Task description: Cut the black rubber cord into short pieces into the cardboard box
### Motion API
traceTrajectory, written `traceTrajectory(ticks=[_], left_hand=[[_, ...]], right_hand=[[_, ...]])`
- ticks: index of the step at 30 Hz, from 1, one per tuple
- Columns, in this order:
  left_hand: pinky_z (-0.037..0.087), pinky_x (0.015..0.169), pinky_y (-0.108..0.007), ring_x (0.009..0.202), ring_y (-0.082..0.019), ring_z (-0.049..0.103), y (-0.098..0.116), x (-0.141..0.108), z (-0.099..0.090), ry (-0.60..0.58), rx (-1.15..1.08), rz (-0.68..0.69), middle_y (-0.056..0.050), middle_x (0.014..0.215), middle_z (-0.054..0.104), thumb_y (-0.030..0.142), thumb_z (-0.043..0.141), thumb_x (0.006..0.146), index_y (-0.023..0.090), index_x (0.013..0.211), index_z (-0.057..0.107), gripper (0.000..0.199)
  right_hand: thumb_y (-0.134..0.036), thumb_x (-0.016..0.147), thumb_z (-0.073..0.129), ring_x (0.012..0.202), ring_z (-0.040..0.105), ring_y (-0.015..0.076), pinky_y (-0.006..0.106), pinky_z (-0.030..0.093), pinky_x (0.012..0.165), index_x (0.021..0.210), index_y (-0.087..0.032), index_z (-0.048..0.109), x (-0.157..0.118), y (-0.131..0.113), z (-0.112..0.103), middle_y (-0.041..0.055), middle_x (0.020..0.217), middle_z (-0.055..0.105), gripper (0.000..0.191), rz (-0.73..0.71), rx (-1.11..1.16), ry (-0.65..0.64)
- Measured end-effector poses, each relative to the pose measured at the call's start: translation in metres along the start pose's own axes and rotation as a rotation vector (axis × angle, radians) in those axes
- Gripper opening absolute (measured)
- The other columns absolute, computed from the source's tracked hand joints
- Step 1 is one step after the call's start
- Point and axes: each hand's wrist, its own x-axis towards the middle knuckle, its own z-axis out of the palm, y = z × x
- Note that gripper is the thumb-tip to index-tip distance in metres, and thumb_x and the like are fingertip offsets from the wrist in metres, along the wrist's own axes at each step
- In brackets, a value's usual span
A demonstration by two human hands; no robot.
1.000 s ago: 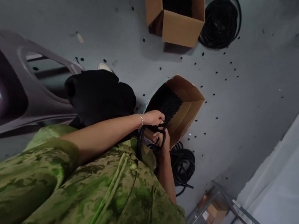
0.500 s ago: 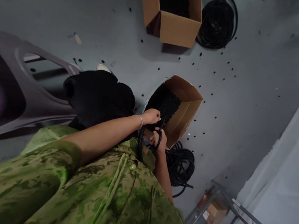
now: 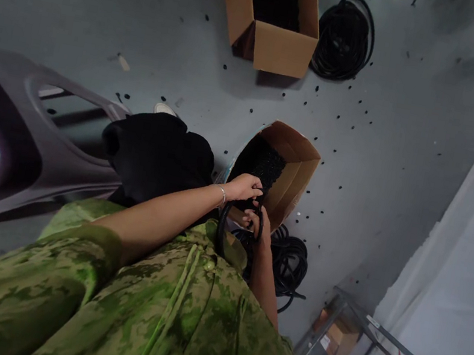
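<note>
We hold both hands close together over the near edge of the open cardboard box (image 3: 304, 174). Our left hand (image 3: 245, 187) is nearly closed, thumb and fingers pinched on the black tube (image 3: 221, 230), which curves up from our lap beneath the wrist; its end is too dark to make out. Our right hand (image 3: 259, 225), just beside it, is part-curled around the black scissors (image 3: 261, 224), some fingers slightly spread; we cannot tell how far the blades are open.

Small black pieces (image 3: 270, 160) lie heaped inside the box, and more are scattered over the grey floor (image 3: 379, 178). A near coil (image 3: 292, 264) of black tubing lies by our right forearm. Farther off stands a second box (image 3: 283, 52) with dark contents, a far coil (image 3: 343, 40) right beside it. The grey chair (image 3: 35, 148) is at our left, and a small carton (image 3: 342, 338) sits by the metal frame (image 3: 362, 316) at our right.
</note>
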Motion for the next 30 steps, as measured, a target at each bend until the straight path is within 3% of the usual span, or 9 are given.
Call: traceTrajectory(ticks=[10,19,30], left_hand=[[0.041,0.057,-0.021,0.055,-0.009,0.055,-0.002,0.000,0.000,-0.045,0.049,0.055,0.001,0.069,0.069,0.025,0.064,0.083,0.015,0.080,0.068,0.012],[0.041,0.056,-0.020,0.056,-0.010,0.055,-0.005,0.003,0.002,-0.046,0.072,0.061,0.002,0.067,0.068,0.026,0.061,0.084,0.016,0.087,0.071,0.015],[0.041,0.055,-0.019,0.052,-0.008,0.052,-0.001,0.001,0.002,-0.055,-0.026,0.009,0.004,0.063,0.063,0.027,0.067,0.082,0.016,0.076,0.067,0.012]], right_hand=[[-0.047,0.080,0.070,0.073,0.069,0.0177,0.027,0.053,0.062,0.123,-0.025,0.061,0.006,-0.006,0.006,0.0050,0.099,0.074,0.049,-0.052,-0.004,-0.018],[-0.052,0.081,0.070,0.073,0.072,0.0189,0.031,0.056,0.063,0.124,-0.026,0.060,0.005,0.000,0.005,0.0032,0.098,0.075,0.052,-0.042,0.057,-0.007],[-0.048,0.080,0.071,0.084,0.070,0.0210,0.030,0.053,0.068,0.124,-0.024,0.063,0.011,-0.004,0.001,0.0061,0.105,0.074,0.052,-0.116,-0.102,0.010]])
